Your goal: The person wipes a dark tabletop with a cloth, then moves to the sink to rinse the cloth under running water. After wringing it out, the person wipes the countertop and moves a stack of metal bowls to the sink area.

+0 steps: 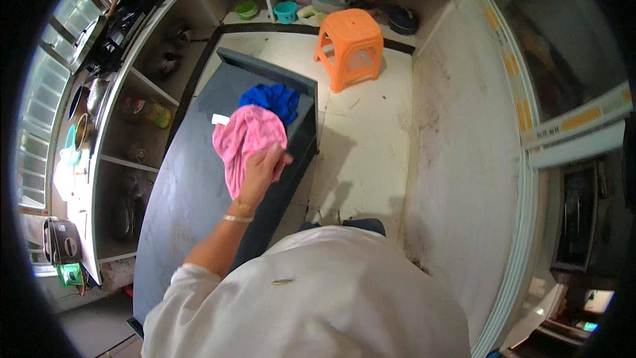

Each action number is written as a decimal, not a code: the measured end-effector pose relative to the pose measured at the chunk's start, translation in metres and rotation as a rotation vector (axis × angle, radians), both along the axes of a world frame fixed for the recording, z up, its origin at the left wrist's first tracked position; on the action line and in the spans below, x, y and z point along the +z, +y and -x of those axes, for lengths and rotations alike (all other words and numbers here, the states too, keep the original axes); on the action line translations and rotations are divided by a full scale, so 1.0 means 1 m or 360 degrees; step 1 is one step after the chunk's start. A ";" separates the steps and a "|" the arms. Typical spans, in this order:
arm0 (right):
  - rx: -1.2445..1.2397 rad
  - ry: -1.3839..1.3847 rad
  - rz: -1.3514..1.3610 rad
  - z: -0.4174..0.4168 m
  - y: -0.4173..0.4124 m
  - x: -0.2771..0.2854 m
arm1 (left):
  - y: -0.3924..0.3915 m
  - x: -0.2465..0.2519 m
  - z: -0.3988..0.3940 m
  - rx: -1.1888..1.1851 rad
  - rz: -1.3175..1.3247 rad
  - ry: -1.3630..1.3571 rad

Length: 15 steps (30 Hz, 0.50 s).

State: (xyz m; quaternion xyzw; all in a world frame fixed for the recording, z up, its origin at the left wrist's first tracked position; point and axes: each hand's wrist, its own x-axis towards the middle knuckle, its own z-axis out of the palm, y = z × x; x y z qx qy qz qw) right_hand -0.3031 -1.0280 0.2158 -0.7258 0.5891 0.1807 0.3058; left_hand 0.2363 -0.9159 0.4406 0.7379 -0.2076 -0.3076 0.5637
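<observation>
My left hand point(264, 166) grips the lower right edge of a pink cloth point(248, 134), over a long dark grey panel-like piece of furniture point(184, 199). Just behind the pink cloth lies a crumpled blue cloth point(278, 100), near the raised far edge of the grey surface. A small white tag or piece point(220, 119) shows at the pink cloth's left side. My right hand is out of view. Before me are my pale shirt and the tips of dark footwear.
An orange plastic stool point(350, 42) stands on the pale floor point(370, 144) beyond the grey furniture. Open shelves with a green bowl point(246, 10), a teal bucket point(285, 12) and other kitchenware line the far and left sides. A pale wall point(462, 159) runs along the right.
</observation>
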 end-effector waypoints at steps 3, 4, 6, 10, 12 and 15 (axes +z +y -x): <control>-0.0092 0.0014 -0.0099 -0.036 -0.044 0.013 | -0.086 -0.002 -0.053 -0.0015 0.0132 -0.0127; -0.0109 0.0007 -0.0114 -0.049 -0.061 0.017 | -0.110 -0.009 -0.072 0.0000 0.0187 -0.0281; -0.0138 -0.0003 -0.0133 -0.069 -0.100 0.024 | -0.156 -0.013 -0.101 0.0047 0.0101 -0.0504; -0.0142 -0.0147 -0.0127 -0.133 -0.195 0.043 | -0.202 -0.038 -0.145 0.0329 -0.0107 -0.0849; -0.0172 -0.0282 -0.0085 -0.181 -0.247 0.067 | -0.208 -0.050 -0.160 0.0360 -0.0217 -0.0934; -0.0169 -0.0601 -0.0052 -0.286 -0.330 0.103 | -0.202 -0.055 -0.173 0.0408 -0.0465 -0.0942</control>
